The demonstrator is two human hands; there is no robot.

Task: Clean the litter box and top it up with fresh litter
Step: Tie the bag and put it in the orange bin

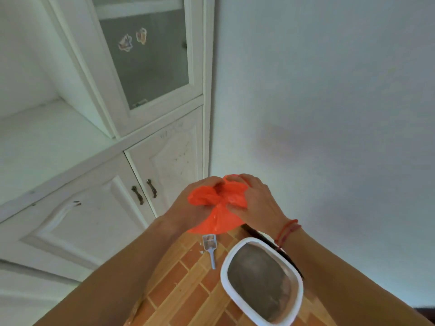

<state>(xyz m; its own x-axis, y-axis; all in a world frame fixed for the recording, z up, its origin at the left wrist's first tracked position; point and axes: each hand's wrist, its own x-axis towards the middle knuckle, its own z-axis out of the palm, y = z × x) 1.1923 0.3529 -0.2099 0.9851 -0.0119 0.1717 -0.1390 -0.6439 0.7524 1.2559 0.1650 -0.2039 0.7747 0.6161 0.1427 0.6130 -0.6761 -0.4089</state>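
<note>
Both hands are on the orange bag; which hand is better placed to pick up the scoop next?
Left, probably. The scoop lies left of the litter box, nearly below the left hand; the right hand could keep holding the orange bag.

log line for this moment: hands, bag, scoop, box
left hand: grips orange bag | right hand: grips same bag | scoop: on floor beside litter box, untouched | box: grey litter inside
</note>
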